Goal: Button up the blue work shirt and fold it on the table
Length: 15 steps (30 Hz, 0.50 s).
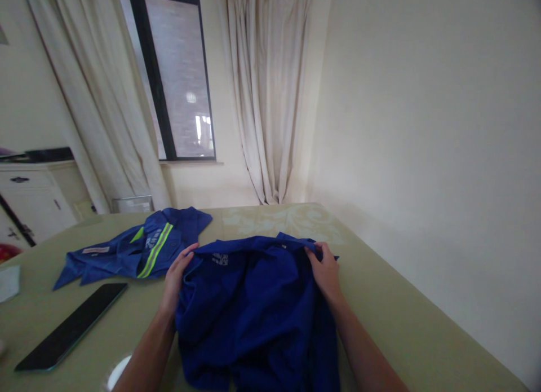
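A dark blue garment, which looks like a work jacket or shirt, is spread in front of me with its far edge raised. Small pale lettering shows near its upper left. My left hand grips the upper left corner, thumb and fingers closed on the cloth. At the upper right corner, my right hand pinches the fabric between thumb and fingers. The lower part of the garment runs out of the bottom of the view. Just beyond my left hand lies a second blue garment with a yellow-green reflective stripe.
All this rests on a green-covered table, whose right side meets a pale wall. A flat black panel lies at the left. A white round object is partly hidden by my left forearm. Behind are curtains and a window.
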Tool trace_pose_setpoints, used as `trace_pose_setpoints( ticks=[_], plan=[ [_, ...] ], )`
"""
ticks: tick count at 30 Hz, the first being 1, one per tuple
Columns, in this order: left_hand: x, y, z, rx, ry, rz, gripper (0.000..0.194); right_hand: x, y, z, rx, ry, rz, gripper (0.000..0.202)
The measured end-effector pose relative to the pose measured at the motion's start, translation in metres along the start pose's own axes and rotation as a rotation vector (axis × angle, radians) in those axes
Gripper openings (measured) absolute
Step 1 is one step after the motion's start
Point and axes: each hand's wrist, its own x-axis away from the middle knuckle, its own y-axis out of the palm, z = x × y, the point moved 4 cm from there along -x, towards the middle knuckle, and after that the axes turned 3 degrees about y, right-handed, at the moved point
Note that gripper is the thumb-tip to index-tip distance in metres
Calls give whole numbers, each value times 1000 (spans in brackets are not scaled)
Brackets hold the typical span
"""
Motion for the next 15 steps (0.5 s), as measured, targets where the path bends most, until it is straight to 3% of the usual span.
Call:
trace_pose_setpoints(
  ticks=[3, 7, 12, 15],
  plan=[
    [16, 14, 8, 12, -92, -88, 73, 0, -6, -4, -82, 38, 38, 46],
    [35, 32, 9, 111, -259, -296, 75, 2, -20, -18, -198, -2, 103, 45],
    [38, 36, 8, 153, -242, -419, 78, 7, -22, -30, -238, -55, 41, 53],
    [34, 37, 3, -35, -224, -438, 66, 7, -15, -30, -188, -102, -34, 55]
  ],
)
